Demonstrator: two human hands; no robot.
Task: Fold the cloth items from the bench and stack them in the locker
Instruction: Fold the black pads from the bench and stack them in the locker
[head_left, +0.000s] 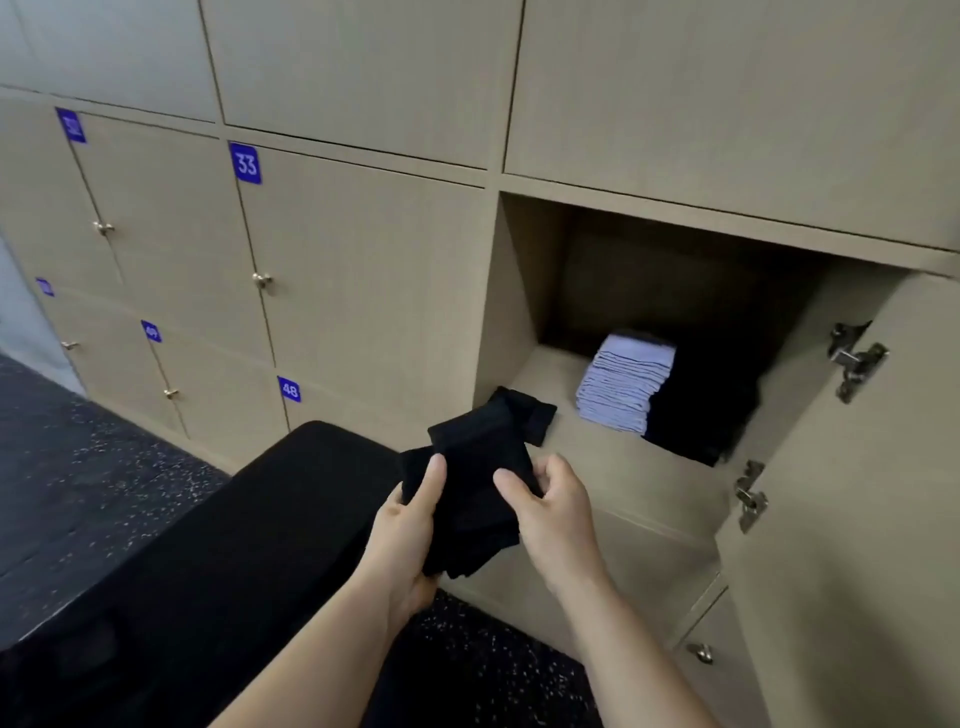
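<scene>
Item 1. Black cloth, centre of the frame, held in the air between the bench at lower left and the open locker at right. It looks partly folded into a narrow strip. I judge it is held off the bench so that the fold can be tidied before stacking.

Item 2. Left hand, lower centre. It pinches the cloth's left edge, thumb on top and fingers hidden under it, and bears the weight from below.

Item 3. Right hand, just right of the cloth. Its thumb presses the top face and its curled fingers grip the right edge. I take this to be the hand that sets the crease.

Item 4. Small black piece at the locker's front left lip, just above the held cloth. I cannot tell whether it is separate or the cloth's far end.

Item 5. Pale folded stack, centre right, on the locker floor. A black stack touches its right side. I judge the colours are kept apart, so the held cloth belongs with the black.

Item 6. Locker door, swung open at far right.
</scene>
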